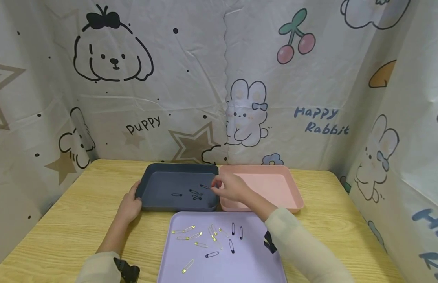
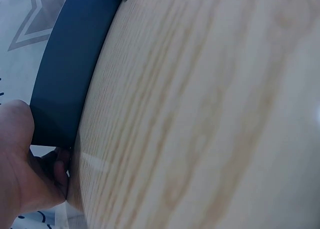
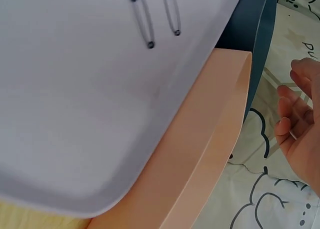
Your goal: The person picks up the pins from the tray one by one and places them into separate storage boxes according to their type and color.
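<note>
A dark blue-grey tray stands at the back of the table with several black safety pins in it. My left hand grips its left side, thumb against the wall in the left wrist view. My right hand is over the tray's right side, fingers loosely bent. One black safety pin shows right by its fingertips; in the right wrist view no pin shows between the fingers. Nearer me, a lilac tray bears several yellow safety pins and several black safety pins.
A pink tray stands against the dark tray's right side, partly behind my right forearm. All three trays are on a wooden table. Printed cloth hangs behind the table and at both sides.
</note>
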Available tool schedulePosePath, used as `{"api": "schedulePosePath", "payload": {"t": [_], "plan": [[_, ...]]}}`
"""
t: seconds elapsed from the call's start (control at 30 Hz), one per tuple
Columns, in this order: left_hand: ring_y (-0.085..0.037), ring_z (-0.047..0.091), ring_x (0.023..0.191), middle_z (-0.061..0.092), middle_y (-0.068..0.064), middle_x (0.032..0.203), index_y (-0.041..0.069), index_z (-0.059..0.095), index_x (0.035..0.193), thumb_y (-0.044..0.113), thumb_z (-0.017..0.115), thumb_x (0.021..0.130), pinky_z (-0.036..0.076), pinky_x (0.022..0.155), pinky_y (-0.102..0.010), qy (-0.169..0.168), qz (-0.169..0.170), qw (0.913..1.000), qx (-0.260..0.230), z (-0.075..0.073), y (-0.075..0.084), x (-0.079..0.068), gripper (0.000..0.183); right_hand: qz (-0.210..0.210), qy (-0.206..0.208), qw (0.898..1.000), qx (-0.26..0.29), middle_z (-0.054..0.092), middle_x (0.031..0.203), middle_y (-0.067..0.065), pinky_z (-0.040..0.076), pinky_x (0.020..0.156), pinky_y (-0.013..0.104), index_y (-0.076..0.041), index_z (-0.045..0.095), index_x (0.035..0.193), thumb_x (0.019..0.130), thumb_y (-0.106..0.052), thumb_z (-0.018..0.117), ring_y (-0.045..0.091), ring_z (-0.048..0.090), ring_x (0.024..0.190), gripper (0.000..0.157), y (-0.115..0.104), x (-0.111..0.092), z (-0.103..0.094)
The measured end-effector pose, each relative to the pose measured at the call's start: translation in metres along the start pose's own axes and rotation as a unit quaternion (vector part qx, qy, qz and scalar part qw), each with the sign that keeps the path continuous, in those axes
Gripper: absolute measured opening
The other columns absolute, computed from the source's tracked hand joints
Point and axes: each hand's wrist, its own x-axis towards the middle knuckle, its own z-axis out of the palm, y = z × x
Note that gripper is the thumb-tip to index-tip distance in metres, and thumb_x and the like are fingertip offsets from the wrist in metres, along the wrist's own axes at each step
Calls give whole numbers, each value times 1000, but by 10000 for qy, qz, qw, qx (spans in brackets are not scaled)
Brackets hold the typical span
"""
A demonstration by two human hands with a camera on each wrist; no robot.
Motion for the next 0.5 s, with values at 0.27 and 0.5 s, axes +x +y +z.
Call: {"api": "schedulePosePath", "payload": {"t": [0.27, 0.5], "plan": [[-58, 31, 123, 30, -44, 134, 4, 8, 149, 3, 27, 87, 28, 102, -64, 24, 18, 10000, -6, 1, 0, -1, 65, 52, -60, 10000, -54, 61, 87, 0, 46, 71, 28, -15, 69, 92, 86, -25, 63, 14, 55, 80, 13, 4, -24, -3], [-58, 32, 123, 29, -44, 133, 4, 6, 149, 3, 27, 88, 28, 102, -64, 5, 20, 10000, -38, 0, -1, 0, 65, -23, 162, 9995, -265, 61, 82, -2, 46, 67, 25, -18, 69, 89, 84, -27, 65, 10, 54, 74, 12, 9, -39, -3]]}}
